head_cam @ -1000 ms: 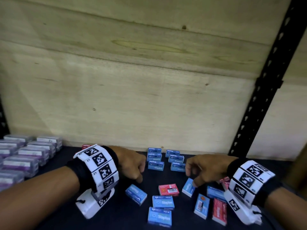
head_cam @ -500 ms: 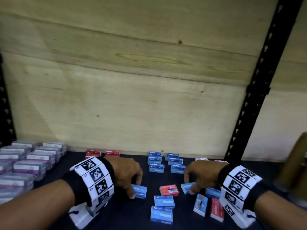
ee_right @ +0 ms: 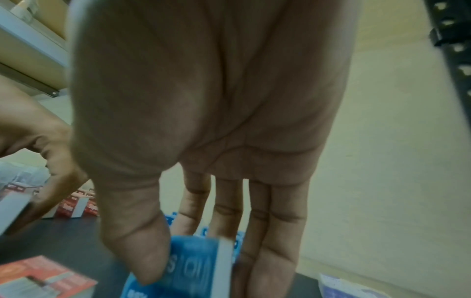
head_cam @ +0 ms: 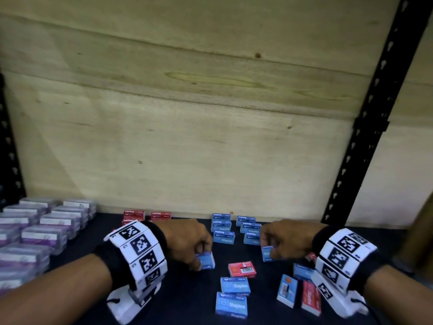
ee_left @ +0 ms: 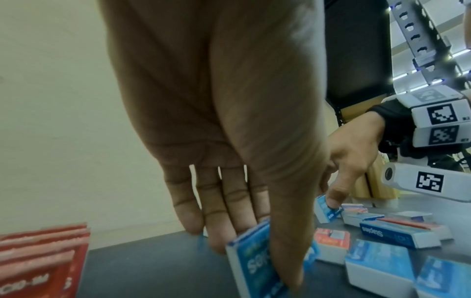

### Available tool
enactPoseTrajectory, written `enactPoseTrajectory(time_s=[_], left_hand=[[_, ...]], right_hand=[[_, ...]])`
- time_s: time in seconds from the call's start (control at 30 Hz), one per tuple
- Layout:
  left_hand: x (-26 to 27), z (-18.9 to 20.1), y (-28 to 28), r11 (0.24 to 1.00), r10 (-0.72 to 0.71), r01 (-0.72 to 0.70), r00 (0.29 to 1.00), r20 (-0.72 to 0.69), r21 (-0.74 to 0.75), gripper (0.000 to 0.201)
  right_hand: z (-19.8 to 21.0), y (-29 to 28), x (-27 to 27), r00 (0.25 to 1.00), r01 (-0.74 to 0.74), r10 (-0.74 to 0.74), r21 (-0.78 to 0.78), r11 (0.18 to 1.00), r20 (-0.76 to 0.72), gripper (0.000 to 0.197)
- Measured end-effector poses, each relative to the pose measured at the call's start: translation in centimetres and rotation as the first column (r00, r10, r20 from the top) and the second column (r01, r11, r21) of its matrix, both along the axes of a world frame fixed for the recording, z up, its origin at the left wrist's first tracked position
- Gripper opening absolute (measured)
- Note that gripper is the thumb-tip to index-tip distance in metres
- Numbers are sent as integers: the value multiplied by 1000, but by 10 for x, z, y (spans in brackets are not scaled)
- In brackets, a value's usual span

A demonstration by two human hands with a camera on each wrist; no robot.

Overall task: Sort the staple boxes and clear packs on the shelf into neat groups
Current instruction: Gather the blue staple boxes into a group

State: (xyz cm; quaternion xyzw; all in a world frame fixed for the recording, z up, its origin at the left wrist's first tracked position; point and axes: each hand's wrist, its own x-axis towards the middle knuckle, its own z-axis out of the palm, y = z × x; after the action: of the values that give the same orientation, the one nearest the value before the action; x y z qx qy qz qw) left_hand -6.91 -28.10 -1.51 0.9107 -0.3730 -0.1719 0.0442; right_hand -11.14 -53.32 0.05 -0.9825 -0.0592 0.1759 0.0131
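Note:
My left hand [head_cam: 198,250] pinches a blue staple box [head_cam: 206,261] between thumb and fingers, tilted up off the dark shelf [head_cam: 182,299]; the left wrist view shows the same blue box [ee_left: 254,260] under the thumb. My right hand [head_cam: 275,242] pinches another blue staple box [head_cam: 267,253], seen close in the right wrist view as a blue box [ee_right: 193,266]. Two columns of blue boxes [head_cam: 223,227] stand at the back wall, with red boxes [head_cam: 133,214] to their left. Loose blue boxes [head_cam: 235,286] and a red box [head_cam: 241,269] lie in front. Clear packs [head_cam: 39,231] are grouped at far left.
A plywood back wall [head_cam: 210,137] closes the shelf. A black perforated upright [head_cam: 365,127] stands at the right. Another red box [head_cam: 310,297] and a blue box on edge [head_cam: 287,290] lie near my right wrist. A brownish object [head_cam: 421,231] sits at the far right edge.
Both hands have closed on blue boxes and lifted them: the left one from the shelf in front, the right one from near the loose pile, both moving toward the back columns.

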Motion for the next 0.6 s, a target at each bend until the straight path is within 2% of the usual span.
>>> enactPoseTrajectory(time_s=[0.17, 0.33, 0.5, 0.6], left_hand=[[5, 3, -5, 984, 4, 2, 999, 35, -177, 45], [11, -5, -16, 973, 27, -13, 998, 57, -231, 27], [11, -13, -18, 982, 80, -62, 992, 98, -177, 25], [11, -10, -14, 994, 105, -100, 982, 155, -42, 28]], right_hand=[[9, -1, 4, 999, -4, 10, -127, 992, 41, 26], [0, 6, 11, 998, -22, 30, -145, 989, 53, 21], [-10, 11, 17, 991, -109, 117, -107, 988, 73, 19], [-15, 11, 21, 991, -116, 120, -60, 991, 66, 23]])
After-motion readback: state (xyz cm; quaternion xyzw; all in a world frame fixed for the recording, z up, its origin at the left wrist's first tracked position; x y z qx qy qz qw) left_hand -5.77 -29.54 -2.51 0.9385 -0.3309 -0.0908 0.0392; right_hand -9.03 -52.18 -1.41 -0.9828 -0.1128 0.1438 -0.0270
